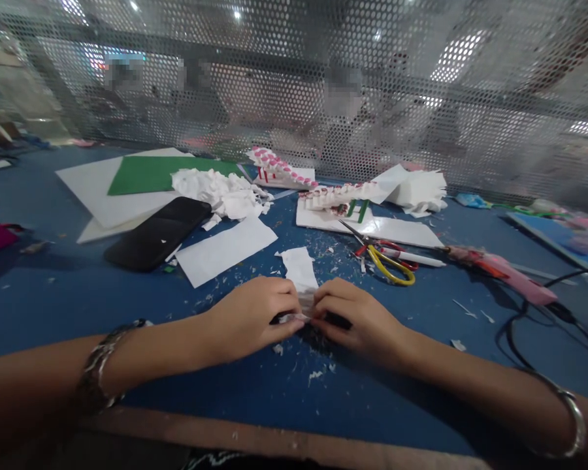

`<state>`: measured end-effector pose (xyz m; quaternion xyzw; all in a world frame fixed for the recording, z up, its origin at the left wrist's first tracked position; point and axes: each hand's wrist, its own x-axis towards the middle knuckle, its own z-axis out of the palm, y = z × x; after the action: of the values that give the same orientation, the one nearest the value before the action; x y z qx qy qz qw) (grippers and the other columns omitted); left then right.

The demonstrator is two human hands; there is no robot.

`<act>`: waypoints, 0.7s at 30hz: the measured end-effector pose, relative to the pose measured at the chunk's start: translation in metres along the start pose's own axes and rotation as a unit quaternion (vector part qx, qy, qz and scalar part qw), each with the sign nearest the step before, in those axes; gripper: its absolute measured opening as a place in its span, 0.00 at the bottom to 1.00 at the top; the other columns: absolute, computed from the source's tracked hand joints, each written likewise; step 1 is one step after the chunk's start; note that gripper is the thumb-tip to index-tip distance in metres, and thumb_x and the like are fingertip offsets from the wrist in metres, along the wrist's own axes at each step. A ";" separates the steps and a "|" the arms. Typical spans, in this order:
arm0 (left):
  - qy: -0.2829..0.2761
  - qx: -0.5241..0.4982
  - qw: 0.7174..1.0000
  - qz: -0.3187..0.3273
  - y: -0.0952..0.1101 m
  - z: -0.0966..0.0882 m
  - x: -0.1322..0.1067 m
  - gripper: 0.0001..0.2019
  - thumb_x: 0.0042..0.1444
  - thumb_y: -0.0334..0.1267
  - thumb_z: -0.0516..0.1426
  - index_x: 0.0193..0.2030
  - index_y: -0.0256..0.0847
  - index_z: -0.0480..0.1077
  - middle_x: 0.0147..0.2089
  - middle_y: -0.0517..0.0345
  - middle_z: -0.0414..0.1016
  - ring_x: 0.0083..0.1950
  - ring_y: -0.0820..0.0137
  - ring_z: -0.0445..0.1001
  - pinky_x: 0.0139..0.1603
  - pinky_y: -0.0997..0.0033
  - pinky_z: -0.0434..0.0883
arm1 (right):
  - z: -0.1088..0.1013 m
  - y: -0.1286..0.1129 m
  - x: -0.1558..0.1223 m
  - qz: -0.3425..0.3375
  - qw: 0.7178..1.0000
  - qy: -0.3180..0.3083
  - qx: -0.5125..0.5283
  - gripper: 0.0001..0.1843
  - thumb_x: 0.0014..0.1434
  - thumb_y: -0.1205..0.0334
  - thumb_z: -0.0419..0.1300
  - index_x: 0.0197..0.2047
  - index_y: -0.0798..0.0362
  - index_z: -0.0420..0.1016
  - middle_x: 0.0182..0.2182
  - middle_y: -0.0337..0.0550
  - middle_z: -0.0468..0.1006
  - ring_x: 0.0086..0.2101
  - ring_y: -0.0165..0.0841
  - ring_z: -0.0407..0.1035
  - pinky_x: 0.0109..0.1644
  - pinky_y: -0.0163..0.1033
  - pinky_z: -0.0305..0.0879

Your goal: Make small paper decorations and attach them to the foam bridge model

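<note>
Pinching fingers of the left hand (264, 311) and right hand (360, 318) meet on a small bit of white paper (293, 318), partly hidden between them. Just beyond the grip lies a torn paper strip (298, 266); whether it joins the held bit, I cannot tell. Beyond and left of the grip are a white paper rectangle (228, 249) and a flat black object (159, 235); beyond and right, yellow-handled scissors (391, 266) and a pink corded tool (514, 277).
</note>
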<state>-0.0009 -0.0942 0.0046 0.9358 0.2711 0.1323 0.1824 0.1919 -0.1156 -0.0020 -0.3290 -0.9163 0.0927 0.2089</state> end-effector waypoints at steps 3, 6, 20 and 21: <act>0.005 0.003 1.000 -0.018 0.000 -0.001 0.000 0.12 0.55 0.36 0.47 0.25 0.35 0.66 0.28 0.57 0.65 0.30 0.72 0.64 0.29 0.74 0.60 | 0.001 0.000 0.002 0.016 1.000 -0.008 0.012 0.06 0.54 0.66 0.51 0.27 0.55 0.67 0.28 0.42 0.69 0.32 0.29 0.61 0.35 0.34 0.60; 0.013 0.008 0.999 -0.036 0.000 0.000 0.001 0.12 0.54 0.36 0.48 0.24 0.35 0.65 0.28 0.57 0.63 0.29 0.73 0.63 0.27 0.75 0.59 | 0.002 0.001 0.004 0.033 0.999 -0.016 0.015 0.05 0.51 0.68 0.52 0.26 0.55 0.66 0.28 0.42 0.67 0.31 0.29 0.61 0.34 0.34 0.59; 0.019 -0.021 0.998 -0.056 -0.002 0.001 0.003 0.07 0.50 0.32 0.49 0.23 0.35 0.62 0.31 0.57 0.62 0.28 0.75 0.61 0.28 0.75 0.59 | 0.008 0.003 0.007 0.057 0.997 0.000 0.053 0.05 0.48 0.70 0.53 0.22 0.55 0.62 0.27 0.41 0.65 0.31 0.29 0.59 0.33 0.33 0.57; 0.018 -0.027 0.998 -0.057 -0.002 0.000 0.004 0.07 0.50 0.32 0.49 0.23 0.35 0.62 0.31 0.57 0.62 0.28 0.75 0.61 0.28 0.75 0.59 | 0.008 0.002 0.007 0.057 0.997 0.001 0.048 0.06 0.49 0.69 0.53 0.22 0.55 0.62 0.27 0.41 0.65 0.30 0.29 0.59 0.33 0.33 0.57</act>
<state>0.0013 -0.0907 0.0041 0.9111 0.3235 0.1459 0.2100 0.1846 -0.1098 -0.0077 -0.3703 -0.8904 0.1479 0.2197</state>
